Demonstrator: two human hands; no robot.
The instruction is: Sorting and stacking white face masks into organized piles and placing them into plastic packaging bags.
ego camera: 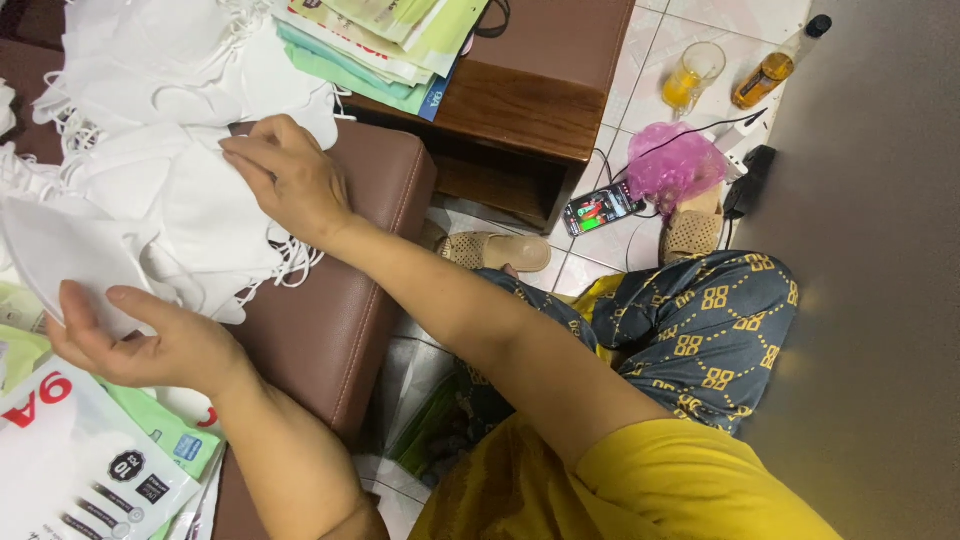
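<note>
Currently two hands in frame, both the person's own. Left hand (150, 340), lower left of the frame: fingers curled, thumb on top, pinching one white face mask (70, 255) by its lower edge; the mask is held flat just above the hand. Right hand (290, 180), upper left-centre: fingers held together and extended, pressed flat on the heap of white masks (170, 130); not gripping anything that I can see. Heap count cannot be made; the masks overlap, with ear loops trailing at the edges. The heap lies on a brown padded stool (350, 280), covering most of the upper left.

Packaging: a stack of flat green and white packets (390, 50) at top centre on a wooden desk (520, 110); more packets (100, 460) at lower left.

Floor, upper right: one glass of amber drink (692, 78), one bottle (775, 65), one pink plastic bag (675, 165), one phone (600, 210) with lit screen, two tan slippers (500, 250).
</note>
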